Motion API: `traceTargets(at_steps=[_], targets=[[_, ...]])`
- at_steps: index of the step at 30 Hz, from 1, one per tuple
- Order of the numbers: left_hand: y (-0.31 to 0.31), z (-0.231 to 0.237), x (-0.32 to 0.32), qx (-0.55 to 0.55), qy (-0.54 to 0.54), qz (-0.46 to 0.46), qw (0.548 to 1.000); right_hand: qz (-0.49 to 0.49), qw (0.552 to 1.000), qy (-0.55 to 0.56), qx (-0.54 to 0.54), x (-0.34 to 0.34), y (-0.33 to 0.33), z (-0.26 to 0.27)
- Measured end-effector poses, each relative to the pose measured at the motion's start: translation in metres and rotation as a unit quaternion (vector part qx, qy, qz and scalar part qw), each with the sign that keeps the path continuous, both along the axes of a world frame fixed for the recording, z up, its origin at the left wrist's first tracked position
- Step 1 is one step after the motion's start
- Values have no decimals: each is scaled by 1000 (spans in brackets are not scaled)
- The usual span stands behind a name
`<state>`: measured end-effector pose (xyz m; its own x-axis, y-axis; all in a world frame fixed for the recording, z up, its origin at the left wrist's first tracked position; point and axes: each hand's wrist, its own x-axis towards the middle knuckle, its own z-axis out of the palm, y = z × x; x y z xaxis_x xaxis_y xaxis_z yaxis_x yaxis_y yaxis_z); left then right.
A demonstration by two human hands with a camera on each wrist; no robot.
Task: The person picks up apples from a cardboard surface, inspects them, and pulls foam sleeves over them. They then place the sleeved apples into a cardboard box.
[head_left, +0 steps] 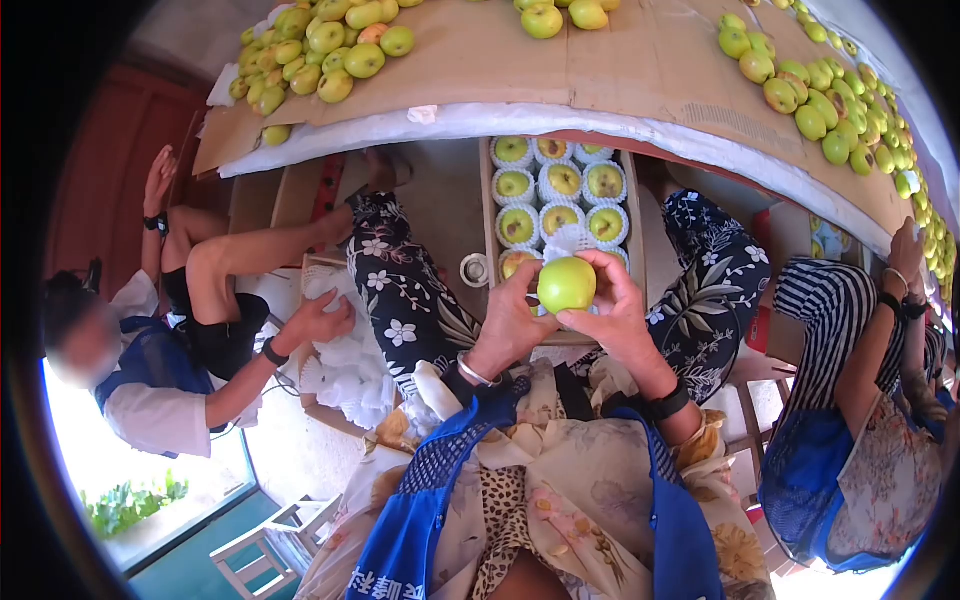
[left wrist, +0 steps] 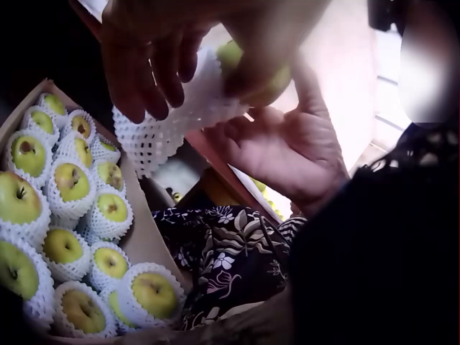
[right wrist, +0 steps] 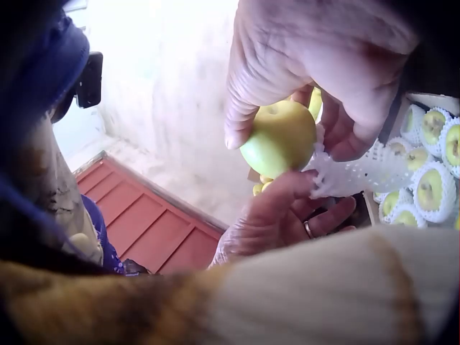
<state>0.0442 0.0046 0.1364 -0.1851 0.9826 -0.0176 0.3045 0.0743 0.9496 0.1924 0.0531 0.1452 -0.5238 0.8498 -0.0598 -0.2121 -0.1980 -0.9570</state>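
A yellow-green apple (head_left: 567, 285) is held up in front of the body between both hands. My left hand (head_left: 507, 328) holds it from the left, and my right hand (head_left: 625, 318) grips it from the right with the thumb along its lower side. A white foam net sleeve (left wrist: 162, 129) is bunched against the apple's far side, its loose end hanging out between the hands toward the box. Fingers overlap this sleeve in the left wrist view. Most of the apple's skin shows bare in the right wrist view.
A carton (head_left: 490, 215) of apples in foam nets stands ahead between the knees. Beyond it, a cardboard-covered table (head_left: 640, 75) bears loose apples. White foam nets (head_left: 345, 385) are piled at the left. One person (head_left: 160, 370) sits at the left, another (head_left: 860, 430) at the right.
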Motion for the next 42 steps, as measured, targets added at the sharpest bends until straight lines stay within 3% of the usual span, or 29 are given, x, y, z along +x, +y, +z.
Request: traceTargets(at_steps=[3, 5, 6, 7, 8, 9, 12, 14, 18, 20, 21, 23, 24, 26, 27, 29, 30, 31, 32, 33, 34, 35, 36, 37, 39, 42], targets=[[1, -24, -4, 2, 17, 2, 1000, 11, 1000, -18, 7, -2, 0, 2], [2, -51, -11, -16, -97, 32, 995, 4, 999, -31, 6, -2, 0, 4], [2, -46, -9, -16, -98, 32, 995, -5, 999, -46, 6, -1, 1, 4], [3, -40, -6, 4, -169, 62, 984, -5, 999, -46, 5, 1, 2, -1], [4, -35, -5, 24, -238, 92, 967, -8, 986, -139, 88, 4, 4, -10], [4, -36, -7, 23, -237, 90, 967, -13, 958, -229, 170, 4, 5, -14], [1, -30, -14, 21, -178, 71, 981, -42, 957, -253, 138, 3, 5, -19], [1, -3, -17, 129, 58, -11, 990, -41, 944, -283, 166, 2, 8, -16], [3, 1, -16, 160, 138, -59, 976, -84, 904, -323, 268, 1, 19, -13], [0, 2, -13, -20, -7, -79, 997, -116, 886, -340, 292, 2, 26, -4], [0, -3, -12, -20, -6, -78, 997, -148, 867, -356, 316, 2, 29, 0], [0, -16, -7, -44, -283, -61, 956, -159, 852, -362, 344, -4, 29, 4], [2, -14, -5, -45, -285, -64, 955, -176, 842, -371, 349, -7, 29, 5], [10, -7, -3, -61, -433, -37, 899, -190, 831, -380, 358, -9, 30, 8], [15, -1, -4, -59, -433, -36, 899, -184, 828, -404, 342, -10, 30, 10], [21, 8, -4, -99, -553, -12, 827, -181, 825, -425, 326, -15, 31, 13], [21, 6, -2, -100, -554, -16, 826, -172, 823, -439, 317, -17, 31, 15], [21, 2, 1, -77, -456, 22, 886, -166, 818, -457, 309, -16, 32, 18], [24, 1, 9, -49, -358, 49, 931, -145, 828, -444, 311, -19, 29, 20], [23, 9, 14, -66, -290, 118, 948, -134, 829, -443, 313, -21, 25, 19], [21, 4, 12, -45, -306, 128, 942, -146, 828, -399, 366, -23, 23, 10], [23, -15, 1, -38, -211, 143, 966, -129, 845, -386, 346, -22, 19, 16], [20, -9, 2, -22, -287, 146, 947, -130, 865, -352, 333, -17, 16, 16], [18, -7, -3, -35, -264, 135, 954, -124, 888, -305, 321, -12, 17, 16], [17, -2, -5, 17, -336, 92, 937, -60, 961, -204, 177, -2, 19, 13], [12, 1, -13, -31, -424, 23, 905, -87, 959, -175, 206, -3, 14, 5]])
